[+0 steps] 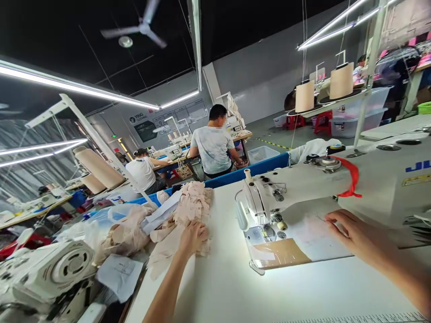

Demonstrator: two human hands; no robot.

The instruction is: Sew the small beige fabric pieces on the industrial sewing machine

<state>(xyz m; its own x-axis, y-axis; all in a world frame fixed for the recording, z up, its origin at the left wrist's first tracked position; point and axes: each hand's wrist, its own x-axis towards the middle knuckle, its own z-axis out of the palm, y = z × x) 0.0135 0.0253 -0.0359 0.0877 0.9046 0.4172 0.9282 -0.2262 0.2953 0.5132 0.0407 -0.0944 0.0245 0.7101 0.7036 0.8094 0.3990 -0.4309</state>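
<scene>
My left hand (192,237) reaches out to a pile of small beige fabric pieces (193,202) at the far left of the white table (229,287) and rests on it, fingers curled into the cloth. My right hand (350,233) lies on the bed of the white sewing machine (303,188), fingers apart on a pale, thin piece under the arm, to the right of the needle area (274,220). A red ribbon (352,179) is tied round the machine's arm.
Another sewing machine head (50,269) and papers (119,273) lie at the lower left. Beige thread cones (305,96) stand on racks. Two people (213,143) work at tables further back. Plastic bins (350,121) and red stools sit on the floor.
</scene>
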